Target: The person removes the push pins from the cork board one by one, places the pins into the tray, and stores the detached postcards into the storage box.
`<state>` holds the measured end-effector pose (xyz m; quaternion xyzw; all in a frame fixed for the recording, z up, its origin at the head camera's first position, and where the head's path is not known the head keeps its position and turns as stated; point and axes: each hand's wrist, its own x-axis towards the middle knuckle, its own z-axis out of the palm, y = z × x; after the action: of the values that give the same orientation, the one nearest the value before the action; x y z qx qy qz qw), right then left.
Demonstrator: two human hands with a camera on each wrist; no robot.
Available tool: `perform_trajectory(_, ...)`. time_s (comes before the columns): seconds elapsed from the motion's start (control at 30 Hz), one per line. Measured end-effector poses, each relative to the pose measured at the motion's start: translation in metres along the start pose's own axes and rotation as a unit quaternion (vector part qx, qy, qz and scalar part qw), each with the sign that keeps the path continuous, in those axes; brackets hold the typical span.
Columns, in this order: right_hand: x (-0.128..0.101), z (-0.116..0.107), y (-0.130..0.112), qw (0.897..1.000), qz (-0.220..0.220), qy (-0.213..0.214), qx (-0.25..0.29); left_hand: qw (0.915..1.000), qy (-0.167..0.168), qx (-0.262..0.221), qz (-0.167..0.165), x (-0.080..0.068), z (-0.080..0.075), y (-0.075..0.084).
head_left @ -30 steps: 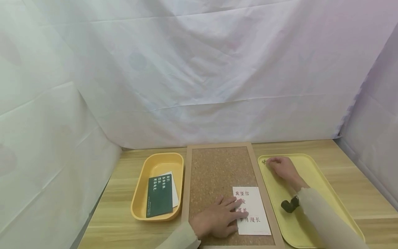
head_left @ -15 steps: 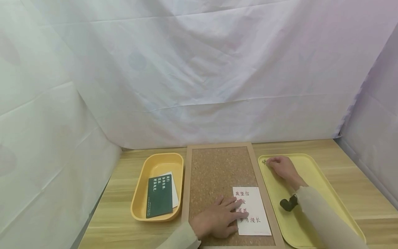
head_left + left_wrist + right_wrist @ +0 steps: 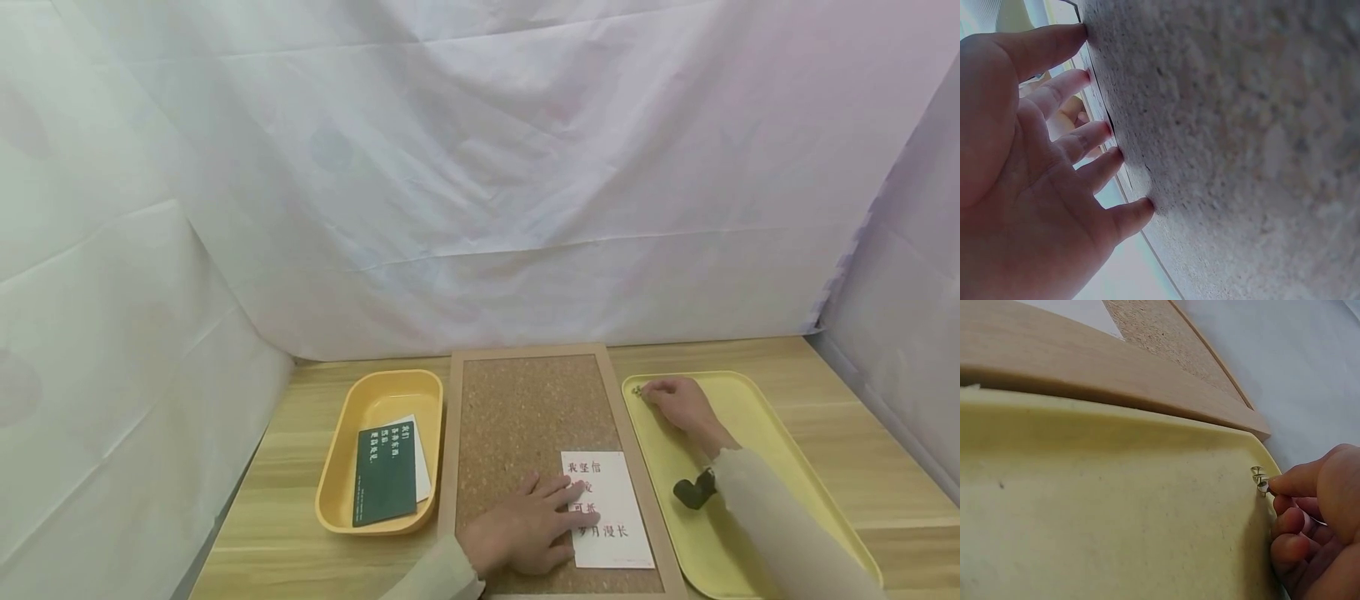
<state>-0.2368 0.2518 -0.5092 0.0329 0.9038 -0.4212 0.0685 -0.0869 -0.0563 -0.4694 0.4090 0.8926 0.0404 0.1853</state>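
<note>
Sheet-draped [image 3: 480, 167] tabletop recording booth

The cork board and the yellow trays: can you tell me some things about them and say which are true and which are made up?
1. The left hand lies flat on the white card on the cork board. True.
2. The white card sits at the far end of the board. False: it lies at the near right corner.
3. The right hand reaches for pushpins at the far corner of the flat yellow tray. True.
4. The deep yellow tray on the left holds a red ball. False: it holds a dark green card lying on a white one.
</note>
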Motion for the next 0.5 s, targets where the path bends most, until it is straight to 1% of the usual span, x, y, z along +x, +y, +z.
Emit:
perform_trajectory(0.2, 0.0001, 0.0004, 0.0024, 1.0, -0.014, 0.007, -0.006, 1.0, -0.001, -0.005, -0.003, 0.0004, -0.0003, 0.0008)
perform_trajectory(0.4, -0.003, -0.0031, 0.0026, 1.0, -0.014, 0.003, 0.012, 1.0, 0.003, -0.002, -0.004, -0.0003, -0.0005, 0.0013)
perform_trajectory(0.5, -0.0057, -0.0046, 0.0018, 1.0, -0.013, -0.002, 0.013, 1.0, 0.002, -0.004, -0.004, -0.0004, -0.0007, 0.0013)
